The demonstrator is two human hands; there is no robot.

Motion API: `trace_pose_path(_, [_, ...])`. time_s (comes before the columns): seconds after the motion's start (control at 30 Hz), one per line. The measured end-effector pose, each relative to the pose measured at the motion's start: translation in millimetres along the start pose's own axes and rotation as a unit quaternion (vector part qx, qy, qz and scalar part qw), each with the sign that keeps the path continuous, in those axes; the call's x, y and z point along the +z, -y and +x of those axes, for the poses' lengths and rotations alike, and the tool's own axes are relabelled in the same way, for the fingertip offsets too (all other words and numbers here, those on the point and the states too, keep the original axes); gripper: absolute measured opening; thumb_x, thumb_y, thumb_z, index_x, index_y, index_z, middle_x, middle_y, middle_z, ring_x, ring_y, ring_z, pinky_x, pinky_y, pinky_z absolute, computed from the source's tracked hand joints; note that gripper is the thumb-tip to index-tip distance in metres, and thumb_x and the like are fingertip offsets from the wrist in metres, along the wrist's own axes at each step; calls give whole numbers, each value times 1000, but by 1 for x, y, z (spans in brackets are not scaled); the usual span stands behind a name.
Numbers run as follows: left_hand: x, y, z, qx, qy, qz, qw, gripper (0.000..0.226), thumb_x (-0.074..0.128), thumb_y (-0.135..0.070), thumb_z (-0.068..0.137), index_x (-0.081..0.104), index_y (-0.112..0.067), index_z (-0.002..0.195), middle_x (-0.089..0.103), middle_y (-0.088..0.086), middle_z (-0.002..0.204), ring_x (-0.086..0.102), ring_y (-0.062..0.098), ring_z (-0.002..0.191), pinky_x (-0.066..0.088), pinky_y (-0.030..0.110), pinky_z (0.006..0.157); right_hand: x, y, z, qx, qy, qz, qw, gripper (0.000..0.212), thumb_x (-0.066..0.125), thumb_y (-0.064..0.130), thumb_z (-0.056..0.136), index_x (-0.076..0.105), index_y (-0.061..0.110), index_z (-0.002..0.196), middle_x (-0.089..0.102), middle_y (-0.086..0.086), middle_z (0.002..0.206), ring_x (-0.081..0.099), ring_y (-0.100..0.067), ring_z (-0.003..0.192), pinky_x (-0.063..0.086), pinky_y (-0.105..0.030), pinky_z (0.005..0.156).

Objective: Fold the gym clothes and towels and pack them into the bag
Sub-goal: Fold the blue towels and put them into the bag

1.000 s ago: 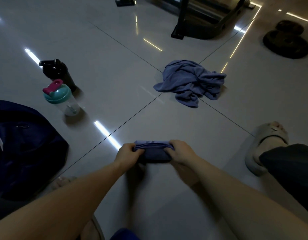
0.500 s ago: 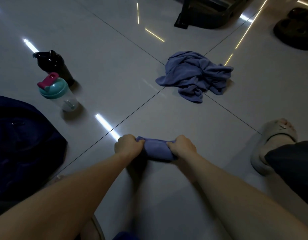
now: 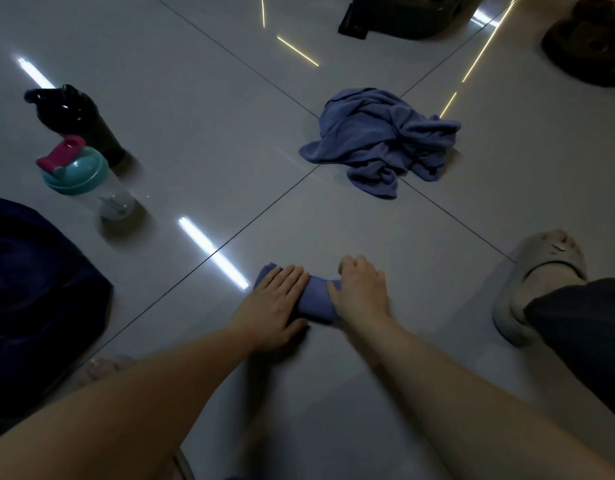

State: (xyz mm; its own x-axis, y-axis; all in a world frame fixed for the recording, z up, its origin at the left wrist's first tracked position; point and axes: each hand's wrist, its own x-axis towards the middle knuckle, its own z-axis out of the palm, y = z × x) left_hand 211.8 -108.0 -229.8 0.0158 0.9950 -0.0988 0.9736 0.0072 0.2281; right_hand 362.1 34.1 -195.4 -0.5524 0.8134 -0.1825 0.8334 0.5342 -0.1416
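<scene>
Flat left hand [image 3: 278, 299] and right hand [image 3: 363, 292] press towel [image 3: 316, 301], long axis left-right

Folded blue cloth [image 3: 318, 301] mostly covered
The left hand [image 3: 276, 299] and right hand [image 3: 363, 294] hide its ends; the right hand's fingers [image 3: 349, 265] blur; the dark bag [image 3: 39, 289] runs off the left edge, a black frame [image 3: 403, 15] off the top.

Floor [image 3: 202, 140] — glossy grey tiles, dark joints. On it:
- rolled cloth [image 3: 318, 296], blue, near centre
- crumpled cloth [image 3: 378, 133], blue, beyond it
- black bottle [image 3: 77, 119] and teal-lidded bottle [image 3: 81, 181], left, just beside each other
- bag [image 3: 39, 289], dark, left edge
- slipper [image 3: 527, 271], right
- weight plates [image 3: 590, 46] — far right corner
</scene>
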Motion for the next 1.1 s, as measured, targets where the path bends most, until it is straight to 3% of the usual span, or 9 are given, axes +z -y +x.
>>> trace_pose_path(0.07, [-1, 5, 4, 17, -6, -12, 1000, 92, 56, -54, 81, 35, -3, 154, 40, 15, 158, 34, 32, 147, 13, 44, 124, 3, -1, -8, -170, -111, -4, 979, 20, 64, 20, 80, 63, 15, 99, 59, -9, 99, 60, -33, 89, 43, -41, 77])
trace_pose_path(0.17, [-1, 10, 9, 24, -15, -30, 999, 95, 54, -51, 71, 40, -3, 151, 45, 15, 154, 39, 33, 143, 17, 47, 121, 15, -9, -25, -260, -60, -16, 964, 40, 50, 38, 86, 63, 12, 114, 65, -8, 110, 61, -29, 94, 49, -41, 86])
trace_pose_path(0.27, [0, 14, 14, 26, -21, -31, 999, 91, 54, -48, 68, 46, -3, 147, 50, 15, 149, 45, 33, 138, 17, 45, 120, 24, -19, -39, -267, 7, -54, 962, 72, 69, 32, 70, 55, 4, 135, 63, -12, 127, 61, -29, 111, 49, -39, 101])
trace_pose_path(0.33, [1, 14, 16, 22, -19, -27, 999, 89, 55, -43, 67, 48, -3, 146, 52, 15, 148, 47, 32, 137, 16, 44, 120, 26, -20, -36, -269, 12, -59, 961, 77, 78, 19, 57, 60, 1, 130, 67, -13, 117, 66, -30, 101, 53, -37, 94])
trace_pose_path(0.57, [-16, 17, 20, -57, -26, -103, 993, 69, 71, -31, 61, 61, -17, 128, 67, 3, 126, 61, 26, 116, 40, 37, 106, -20, -5, -3, -173, 182, 80, 965, 40, 62, 21, 85, 59, 16, 125, 65, -12, 124, 60, -34, 110, 48, -37, 89])
trace_pose_path(0.7, [-44, 15, 20, -180, 21, -156, 971, 37, 75, -35, 73, 63, -26, 106, 73, 3, 100, 67, 31, 95, 50, 35, 76, -66, 5, 13, -77, 266, 234, 932, 13, 62, 11, 83, 51, 15, 86, 54, -9, 86, 50, -24, 76, 38, -34, 64])
trace_pose_path(0.87, [-109, 5, 25, -243, 156, -428, 856, 45, 90, -29, 64, 72, -13, 101, 77, 8, 95, 74, 27, 92, 61, 44, 86, -132, 9, 12, 27, 205, 413, 887, 27, 56, 10, 92, 43, 15, 68, 40, -6, 69, 39, -18, 62, 34, -24, 49])
trace_pose_path(1.0, [-177, -20, 20, -152, 225, -624, 733, 37, 78, -7, 85, 67, 3, 118, 73, 19, 113, 71, 32, 104, 58, 42, 91, -187, 22, 18, 74, 131, 456, 877, 20, 51, 13, 94, 54, 6, 76, 51, -9, 66, 48, -23, 61, 41, -26, 53])
trace_pose_path(1.1, [-214, -29, 9, -97, 216, -689, 685, 32, 65, 0, 92, 61, 7, 123, 69, 26, 114, 69, 36, 101, 57, 40, 85, -233, 37, 12, 76, 104, 490, 862, 20, 52, 19, 94, 59, 8, 79, 55, -9, 67, 51, -25, 63, 44, -25, 51])
